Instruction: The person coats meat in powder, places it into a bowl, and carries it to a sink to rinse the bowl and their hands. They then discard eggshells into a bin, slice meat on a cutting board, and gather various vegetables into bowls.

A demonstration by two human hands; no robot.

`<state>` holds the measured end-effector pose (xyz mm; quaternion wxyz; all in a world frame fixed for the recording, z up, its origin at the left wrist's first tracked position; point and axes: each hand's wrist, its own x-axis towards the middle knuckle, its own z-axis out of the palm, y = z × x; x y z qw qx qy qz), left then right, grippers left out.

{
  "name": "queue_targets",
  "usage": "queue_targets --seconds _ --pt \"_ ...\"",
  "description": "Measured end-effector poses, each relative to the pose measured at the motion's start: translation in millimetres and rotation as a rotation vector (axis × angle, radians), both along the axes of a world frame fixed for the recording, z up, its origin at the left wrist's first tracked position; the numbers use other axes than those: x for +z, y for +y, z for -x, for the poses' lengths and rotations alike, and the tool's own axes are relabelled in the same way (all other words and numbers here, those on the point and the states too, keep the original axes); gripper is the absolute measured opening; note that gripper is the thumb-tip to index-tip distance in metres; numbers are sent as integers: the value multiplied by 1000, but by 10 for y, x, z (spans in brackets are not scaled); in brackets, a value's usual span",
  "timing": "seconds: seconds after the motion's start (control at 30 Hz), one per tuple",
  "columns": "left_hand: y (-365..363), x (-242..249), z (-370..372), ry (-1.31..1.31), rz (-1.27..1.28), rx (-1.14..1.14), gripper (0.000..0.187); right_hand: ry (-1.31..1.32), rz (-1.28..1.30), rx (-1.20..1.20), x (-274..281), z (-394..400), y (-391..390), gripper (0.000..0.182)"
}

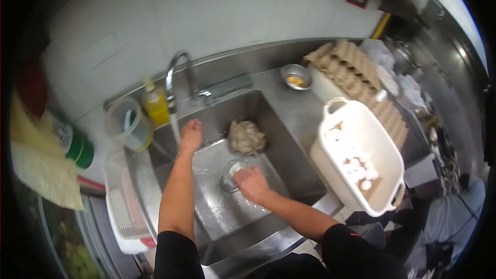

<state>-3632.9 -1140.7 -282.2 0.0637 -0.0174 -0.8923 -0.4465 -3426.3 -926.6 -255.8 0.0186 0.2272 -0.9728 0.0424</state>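
Observation:
My left hand (191,133) is raised over the left side of the steel sink (297,163), beside the water running from the tap (173,82). Its fingers look loosely curled, and nothing shows in them. Low in the basin, my right hand (251,184) reaches down at the round drain (228,182), fingers bent and pressed together. Something pale and shiny shows at its fingertips; I cannot tell what it is. Toward the sink's back right corner lies a brownish, translucent clump (246,137), like a bunched net or bag. Water wets the basin floor.
Right of the sink stands a white tub (323,150) with several eggs (356,168). Egg cartons (356,70) and a metal bowl (296,77) with yellow contents sit behind it. At left are a yellow soap bottle (155,104), a clear pitcher (124,121) and a plastic basket (124,201).

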Motion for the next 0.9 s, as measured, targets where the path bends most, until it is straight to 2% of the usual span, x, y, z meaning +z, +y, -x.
queue_targets --seconds 0.03,0.1,0.2,0.33,0.4,0.47,0.53,0.57,0.6,0.67,0.8,0.87,0.9 --pt "152 56 102 -139 -283 20 32 86 55 22 104 -143 77 17" --pt "415 215 251 -458 -816 58 32 86 81 37 508 -395 208 15" --pt "624 166 485 -498 -1001 27 31 161 82 43 857 -678 442 13" --pt "701 197 791 -517 -1299 126 28 212 46 -20 1290 -1021 698 14" --pt "543 34 1216 -405 -1347 -24 30 280 51 -37 1501 -1181 834 14" --pt "522 274 1346 -309 -1413 -73 32 338 50 -56 1676 -1351 968 14" --pt "520 311 1551 -437 -1350 11 39 373 43 -110 1832 -1640 1107 16" --pt "755 661 1102 -370 -1246 54 50 395 27 -167 1918 -1830 1187 16" --pt "782 711 913 -402 -1161 -83 57 416 17 -213 2010 -1996 1261 16" --pt "889 657 656 -518 -1058 -32 59 461 -49 -315 2181 -2318 1474 18" --pt "944 341 -100 -758 -795 -85 58 528 -180 -608 2575 -3132 2073 22" --pt "936 204 -557 -816 -657 -42 57 533 -115 -751 2782 -3579 2429 20" --pt "873 67 -746 -832 -645 -77 56 608 49 -774 2834 -3796 2623 27"
